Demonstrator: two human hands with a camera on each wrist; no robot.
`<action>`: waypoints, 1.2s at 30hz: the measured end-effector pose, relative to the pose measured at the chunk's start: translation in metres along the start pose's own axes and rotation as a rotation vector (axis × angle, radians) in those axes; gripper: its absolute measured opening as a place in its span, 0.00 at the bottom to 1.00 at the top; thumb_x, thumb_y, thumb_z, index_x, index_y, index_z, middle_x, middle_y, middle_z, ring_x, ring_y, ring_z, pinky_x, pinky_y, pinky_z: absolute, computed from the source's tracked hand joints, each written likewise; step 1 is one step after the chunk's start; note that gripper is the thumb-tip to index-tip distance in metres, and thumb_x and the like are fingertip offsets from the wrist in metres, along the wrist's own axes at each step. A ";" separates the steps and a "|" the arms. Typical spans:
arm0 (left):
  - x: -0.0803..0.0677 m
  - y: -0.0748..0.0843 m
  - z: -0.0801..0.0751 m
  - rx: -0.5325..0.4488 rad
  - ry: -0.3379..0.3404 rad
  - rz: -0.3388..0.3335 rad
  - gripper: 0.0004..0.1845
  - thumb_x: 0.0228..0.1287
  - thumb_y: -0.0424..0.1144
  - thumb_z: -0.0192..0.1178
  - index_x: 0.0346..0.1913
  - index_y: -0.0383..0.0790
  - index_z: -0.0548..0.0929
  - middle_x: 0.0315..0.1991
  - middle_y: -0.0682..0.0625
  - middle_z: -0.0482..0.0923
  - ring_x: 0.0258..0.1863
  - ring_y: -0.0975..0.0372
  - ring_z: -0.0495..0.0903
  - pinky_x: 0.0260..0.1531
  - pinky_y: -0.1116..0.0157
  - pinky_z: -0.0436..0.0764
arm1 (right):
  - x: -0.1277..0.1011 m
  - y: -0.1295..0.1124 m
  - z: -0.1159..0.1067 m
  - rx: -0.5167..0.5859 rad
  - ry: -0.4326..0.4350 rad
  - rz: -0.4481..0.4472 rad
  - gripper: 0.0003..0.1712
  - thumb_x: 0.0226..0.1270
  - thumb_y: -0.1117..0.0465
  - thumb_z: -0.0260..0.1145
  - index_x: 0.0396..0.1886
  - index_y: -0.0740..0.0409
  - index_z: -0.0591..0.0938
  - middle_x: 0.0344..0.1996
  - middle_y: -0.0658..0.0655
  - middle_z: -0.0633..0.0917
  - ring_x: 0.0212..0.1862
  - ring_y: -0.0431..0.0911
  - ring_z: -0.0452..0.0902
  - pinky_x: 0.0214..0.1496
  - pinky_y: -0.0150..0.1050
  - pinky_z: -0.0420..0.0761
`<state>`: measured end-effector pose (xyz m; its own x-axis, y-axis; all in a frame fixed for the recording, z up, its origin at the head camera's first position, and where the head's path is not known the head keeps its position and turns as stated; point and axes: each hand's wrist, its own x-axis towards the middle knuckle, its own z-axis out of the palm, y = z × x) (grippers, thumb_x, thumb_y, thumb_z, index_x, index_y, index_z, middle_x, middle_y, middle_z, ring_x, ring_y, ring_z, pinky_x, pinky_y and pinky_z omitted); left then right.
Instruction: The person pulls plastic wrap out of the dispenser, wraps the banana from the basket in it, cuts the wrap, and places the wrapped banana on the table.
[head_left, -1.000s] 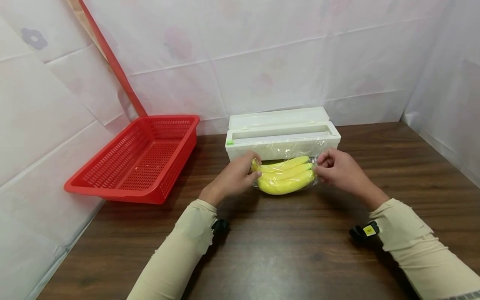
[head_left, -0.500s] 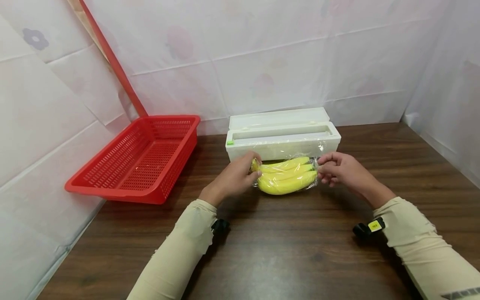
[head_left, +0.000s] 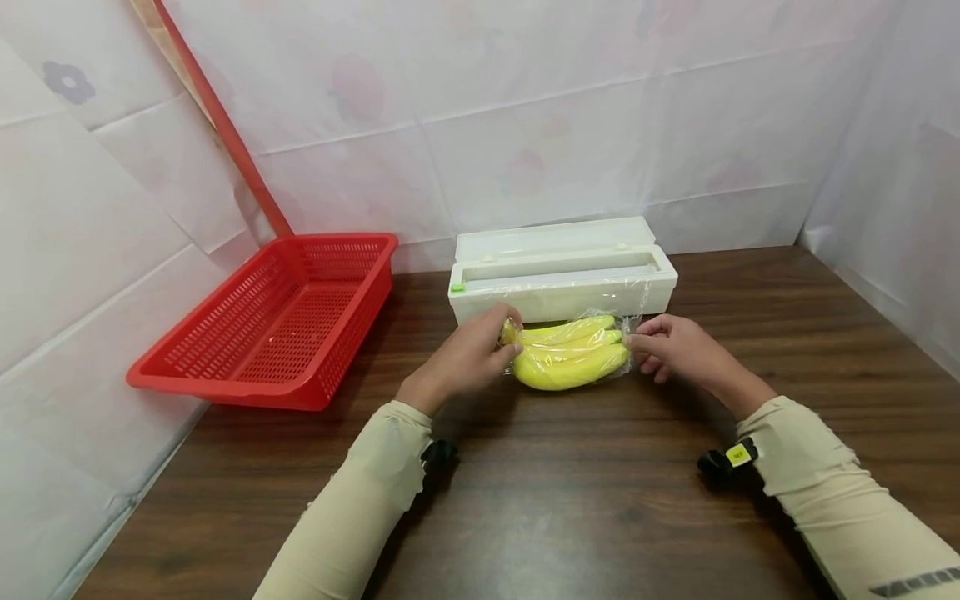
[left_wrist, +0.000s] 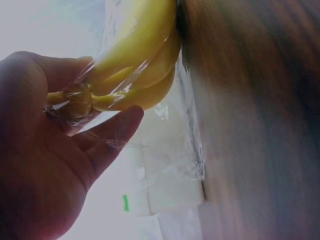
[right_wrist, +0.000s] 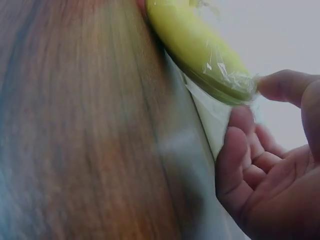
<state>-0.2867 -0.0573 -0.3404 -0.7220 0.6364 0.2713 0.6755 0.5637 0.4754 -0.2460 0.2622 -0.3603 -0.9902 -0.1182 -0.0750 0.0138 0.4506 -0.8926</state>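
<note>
A bunch of yellow bananas (head_left: 570,357) lies on the brown table, covered in clear cling film (left_wrist: 192,150) that runs back to the white film dispenser box (head_left: 562,275) behind it. My left hand (head_left: 471,354) grips the stem end of the bunch (left_wrist: 75,100) through the film, thumb and fingers curled round it. My right hand (head_left: 667,350) is at the bunch's other end; its thumb (right_wrist: 280,85) touches the film at the banana tips (right_wrist: 235,85), and its fingers curl below them.
A red slotted basket (head_left: 277,321) stands at the left, tilted against the white-sheeted wall, with a red pole (head_left: 225,125) leaning behind it. The wooden table (head_left: 585,500) stretches bare toward me. White sheeting closes in the back and right.
My right hand drew out from the banana tips and its fingers loosened, then it came back in against the tips. The left hand and the bunch have barely moved.
</note>
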 end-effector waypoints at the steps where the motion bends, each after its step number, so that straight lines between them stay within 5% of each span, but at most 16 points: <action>1: 0.000 0.000 0.000 -0.001 0.000 0.000 0.13 0.70 0.35 0.61 0.53 0.41 0.73 0.36 0.50 0.74 0.33 0.59 0.75 0.35 0.62 0.77 | 0.000 0.000 0.001 0.008 0.000 0.003 0.23 0.71 0.53 0.65 0.50 0.70 0.74 0.32 0.58 0.82 0.32 0.46 0.80 0.31 0.41 0.82; 7: 0.000 -0.002 -0.001 -0.015 -0.015 0.005 0.13 0.70 0.34 0.61 0.54 0.40 0.73 0.38 0.50 0.75 0.35 0.59 0.75 0.37 0.62 0.77 | -0.001 -0.004 0.009 -0.021 0.040 -0.055 0.13 0.72 0.60 0.60 0.43 0.68 0.77 0.28 0.58 0.83 0.31 0.46 0.80 0.30 0.41 0.82; 17: 0.001 -0.009 -0.001 -0.076 -0.018 -0.002 0.13 0.69 0.33 0.62 0.54 0.40 0.75 0.36 0.50 0.76 0.32 0.59 0.74 0.35 0.62 0.77 | -0.004 -0.011 0.012 -0.377 0.114 -0.198 0.04 0.67 0.61 0.61 0.33 0.56 0.79 0.25 0.54 0.80 0.28 0.49 0.76 0.30 0.42 0.77; 25: 0.000 -0.022 0.001 -0.228 -0.008 -0.034 0.20 0.66 0.40 0.67 0.58 0.42 0.77 0.46 0.52 0.78 0.46 0.61 0.76 0.50 0.60 0.76 | -0.007 -0.012 0.008 -0.333 0.014 -0.207 0.05 0.70 0.60 0.62 0.34 0.57 0.79 0.25 0.56 0.81 0.27 0.49 0.79 0.28 0.41 0.80; 30: -0.004 -0.032 -0.001 -0.388 -0.014 -0.056 0.24 0.69 0.45 0.63 0.64 0.41 0.77 0.56 0.53 0.78 0.57 0.62 0.73 0.61 0.56 0.71 | -0.006 -0.010 0.007 -0.305 -0.028 -0.204 0.12 0.73 0.54 0.63 0.34 0.58 0.78 0.25 0.55 0.83 0.29 0.48 0.81 0.28 0.41 0.82; 36: -0.008 -0.042 -0.002 -0.783 -0.032 -0.105 0.25 0.77 0.42 0.53 0.69 0.31 0.72 0.60 0.41 0.77 0.57 0.49 0.79 0.57 0.46 0.76 | -0.004 -0.006 0.007 -0.275 -0.074 -0.170 0.17 0.72 0.50 0.66 0.34 0.60 0.76 0.26 0.56 0.83 0.29 0.49 0.83 0.29 0.43 0.83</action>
<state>-0.3095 -0.0874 -0.3614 -0.7636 0.6219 0.1737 0.2938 0.0950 0.9511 -0.2416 0.2540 -0.3574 -0.9623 -0.2711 0.0235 -0.1985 0.6402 -0.7422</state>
